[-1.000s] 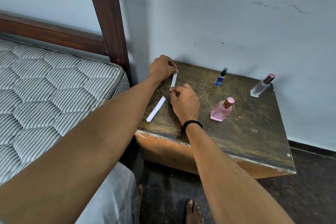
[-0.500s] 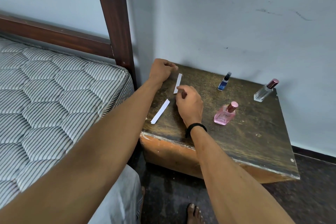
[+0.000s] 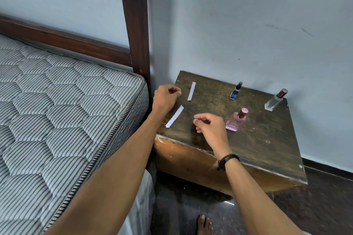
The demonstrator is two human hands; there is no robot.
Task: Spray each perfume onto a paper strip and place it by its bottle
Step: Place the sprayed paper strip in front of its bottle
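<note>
Left hand and right hand have both let go of the far paper strip since a second ago, and the right one has pulled back toward the front edge. Striped mattress is off to the left of the left hand, and the dark wooden counter is under both. Left hand's curled into a fist with nothing in it. The right hand's fingers are loosely curled, thumb near forefinger, also holding nothing. Pink bottle stands just right of the right hand, the clear bottle farther right, and the blue bottle beyond it. Far strip lies flat just right of the left hand, and the near strip lies between the hands.
</note>
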